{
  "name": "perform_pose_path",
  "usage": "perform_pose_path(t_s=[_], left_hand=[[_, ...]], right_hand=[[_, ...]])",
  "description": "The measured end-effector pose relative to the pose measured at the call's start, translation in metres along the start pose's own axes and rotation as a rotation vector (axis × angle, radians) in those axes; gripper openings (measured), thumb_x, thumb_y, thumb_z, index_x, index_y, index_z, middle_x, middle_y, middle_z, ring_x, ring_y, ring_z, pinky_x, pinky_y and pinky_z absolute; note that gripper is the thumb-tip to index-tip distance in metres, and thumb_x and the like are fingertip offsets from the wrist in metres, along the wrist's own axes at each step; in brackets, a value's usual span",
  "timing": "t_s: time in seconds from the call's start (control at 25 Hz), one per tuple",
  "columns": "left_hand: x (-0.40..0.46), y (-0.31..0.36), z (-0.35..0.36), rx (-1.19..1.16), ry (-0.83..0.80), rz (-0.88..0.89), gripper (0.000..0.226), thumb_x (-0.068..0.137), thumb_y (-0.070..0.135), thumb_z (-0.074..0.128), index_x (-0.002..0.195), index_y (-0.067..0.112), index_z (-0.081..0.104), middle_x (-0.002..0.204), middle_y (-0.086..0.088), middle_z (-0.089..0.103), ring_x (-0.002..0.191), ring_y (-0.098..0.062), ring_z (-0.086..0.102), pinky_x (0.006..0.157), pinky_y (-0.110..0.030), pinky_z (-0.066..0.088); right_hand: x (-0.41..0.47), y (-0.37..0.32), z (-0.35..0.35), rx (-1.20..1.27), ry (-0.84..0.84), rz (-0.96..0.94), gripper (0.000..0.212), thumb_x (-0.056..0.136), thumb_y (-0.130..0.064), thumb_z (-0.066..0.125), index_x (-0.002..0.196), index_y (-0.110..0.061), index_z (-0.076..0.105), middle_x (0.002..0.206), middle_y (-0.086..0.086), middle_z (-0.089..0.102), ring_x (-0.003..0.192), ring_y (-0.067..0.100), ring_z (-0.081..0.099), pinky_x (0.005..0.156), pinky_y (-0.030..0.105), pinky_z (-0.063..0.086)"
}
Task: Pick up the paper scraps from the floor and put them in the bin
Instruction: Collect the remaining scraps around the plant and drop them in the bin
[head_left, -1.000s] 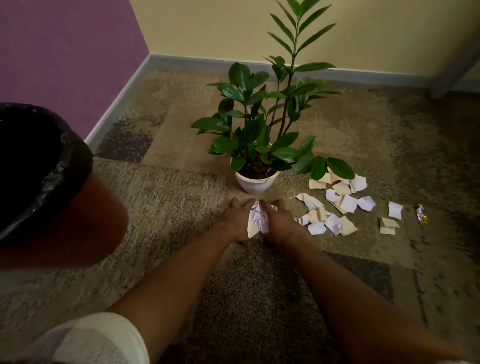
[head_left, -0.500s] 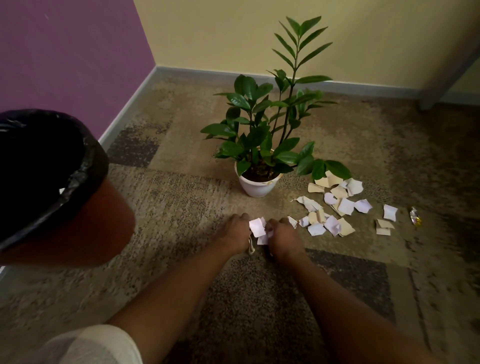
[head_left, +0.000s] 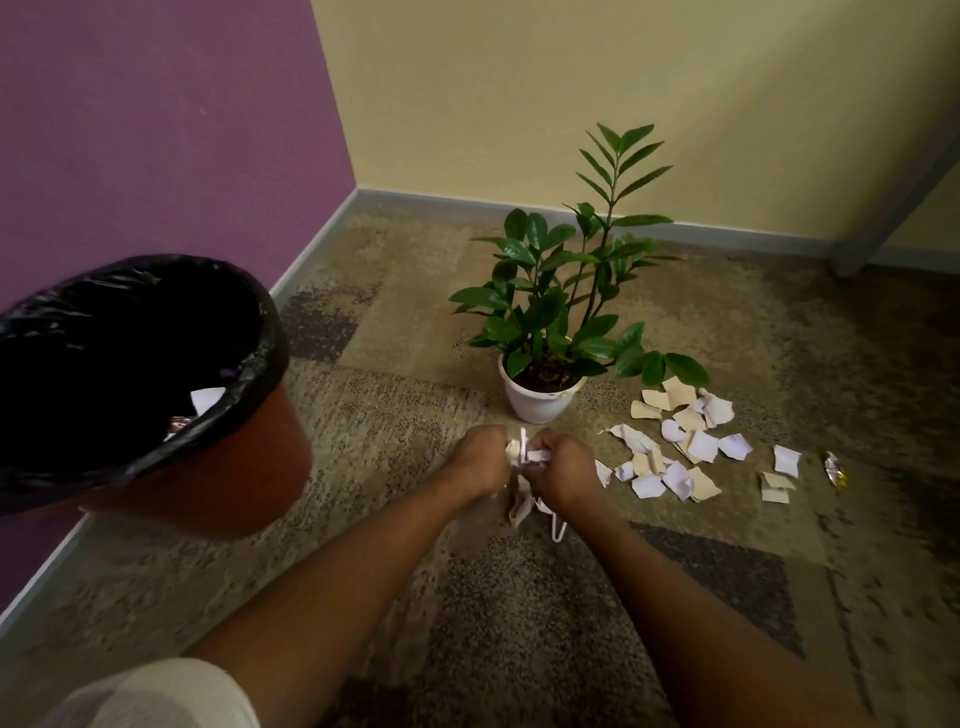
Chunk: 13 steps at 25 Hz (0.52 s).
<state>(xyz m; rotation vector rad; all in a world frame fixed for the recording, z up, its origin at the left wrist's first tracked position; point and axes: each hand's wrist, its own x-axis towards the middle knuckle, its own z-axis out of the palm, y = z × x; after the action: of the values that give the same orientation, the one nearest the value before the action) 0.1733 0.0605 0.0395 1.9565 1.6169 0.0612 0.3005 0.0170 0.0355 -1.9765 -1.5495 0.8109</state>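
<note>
Left hand (head_left: 480, 457) and right hand (head_left: 563, 467) clenched together around a bundle of paper scraps (head_left: 522, 452). Loose scraps (head_left: 685, 447) scattered on the carpet (head_left: 415, 415), right of the potted plant (head_left: 540, 400). Bin (head_left: 234, 467) at left.

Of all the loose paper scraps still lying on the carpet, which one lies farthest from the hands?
The lone white scrap at the far right, just left of the shiny wrapper. The other scraps lie nearer the hands, most in the cluster beside the plant pot.
</note>
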Motion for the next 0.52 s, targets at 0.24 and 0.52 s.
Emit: perform_pose_path(t_s=[0.24,0.52], left_hand=[[-0.018,-0.001,-0.094,0.024,0.064,0.08,0.021,0.088,0.018,0.063,0.107,0.011,0.067,0.109,-0.014,0.07,0.098,-0.032,0.066,0.076,-0.029,0.048],[-0.051,-0.043,-0.249,0.369,0.005,-0.082,0.013,0.08,0.014,0.071,0.091,0.007,0.069,0.097,-0.016,0.072,0.071,-0.022,0.059,0.065,-0.029,0.049]], right_hand=[[0.01,-0.079,-0.009,0.119,0.081,-0.18,0.012,0.075,-0.006,0.073,0.083,-0.009,0.066,0.081,0.01,0.069,0.074,0.023,0.062,0.064,0.028,0.046],[0.019,-0.22,0.021,0.153,0.073,-0.369,0.013,0.082,-0.017,0.065,0.091,-0.01,0.07,0.088,0.012,0.072,0.083,0.029,0.066,0.067,0.028,0.043]])
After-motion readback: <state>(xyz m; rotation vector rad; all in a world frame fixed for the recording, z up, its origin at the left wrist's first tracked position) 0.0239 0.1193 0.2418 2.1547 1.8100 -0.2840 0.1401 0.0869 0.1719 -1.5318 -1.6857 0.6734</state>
